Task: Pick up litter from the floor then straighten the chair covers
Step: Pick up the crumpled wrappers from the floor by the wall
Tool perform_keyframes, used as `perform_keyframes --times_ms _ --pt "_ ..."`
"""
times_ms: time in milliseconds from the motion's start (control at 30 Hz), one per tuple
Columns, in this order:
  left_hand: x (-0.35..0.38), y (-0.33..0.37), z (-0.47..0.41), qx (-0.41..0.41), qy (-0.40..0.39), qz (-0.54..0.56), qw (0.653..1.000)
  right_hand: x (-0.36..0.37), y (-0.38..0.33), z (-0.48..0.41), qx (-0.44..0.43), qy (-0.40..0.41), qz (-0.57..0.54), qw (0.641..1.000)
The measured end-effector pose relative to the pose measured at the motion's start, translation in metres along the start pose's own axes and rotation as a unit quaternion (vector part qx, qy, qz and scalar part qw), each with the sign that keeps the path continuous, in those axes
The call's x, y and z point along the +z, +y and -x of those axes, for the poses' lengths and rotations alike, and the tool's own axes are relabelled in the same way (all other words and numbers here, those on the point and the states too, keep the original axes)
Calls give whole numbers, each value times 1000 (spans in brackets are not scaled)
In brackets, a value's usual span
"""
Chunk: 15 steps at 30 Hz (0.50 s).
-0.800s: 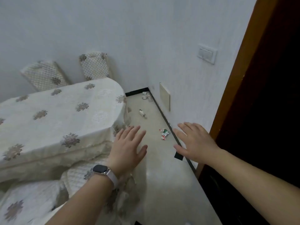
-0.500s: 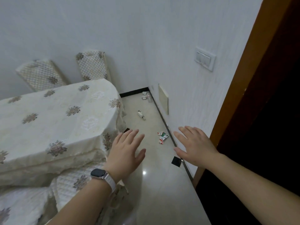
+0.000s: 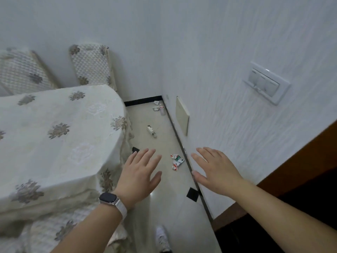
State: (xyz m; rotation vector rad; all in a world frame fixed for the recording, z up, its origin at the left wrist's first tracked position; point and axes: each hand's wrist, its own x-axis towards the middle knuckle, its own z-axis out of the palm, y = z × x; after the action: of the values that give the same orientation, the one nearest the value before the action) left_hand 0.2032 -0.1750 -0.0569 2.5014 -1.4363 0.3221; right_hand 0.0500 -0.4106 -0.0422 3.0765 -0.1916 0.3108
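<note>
L hand & R hand spread flat, holding nil | crumpled wrapper on floor btwn them, 12 o'clock | judged light, soft, crinkly; pinch at raised fold

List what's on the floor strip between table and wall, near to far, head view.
white shoe → black floor square → crumpled red-and-green wrapper → small white container → corner litter cluster → black skirting
</note>
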Motion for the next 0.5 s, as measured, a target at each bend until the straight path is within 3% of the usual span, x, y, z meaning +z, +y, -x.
perform_keyframes --times_ms 500 --pt "53 -138 -125 -15 -7 36 999 38 29 -184 -11 -56 41 998"
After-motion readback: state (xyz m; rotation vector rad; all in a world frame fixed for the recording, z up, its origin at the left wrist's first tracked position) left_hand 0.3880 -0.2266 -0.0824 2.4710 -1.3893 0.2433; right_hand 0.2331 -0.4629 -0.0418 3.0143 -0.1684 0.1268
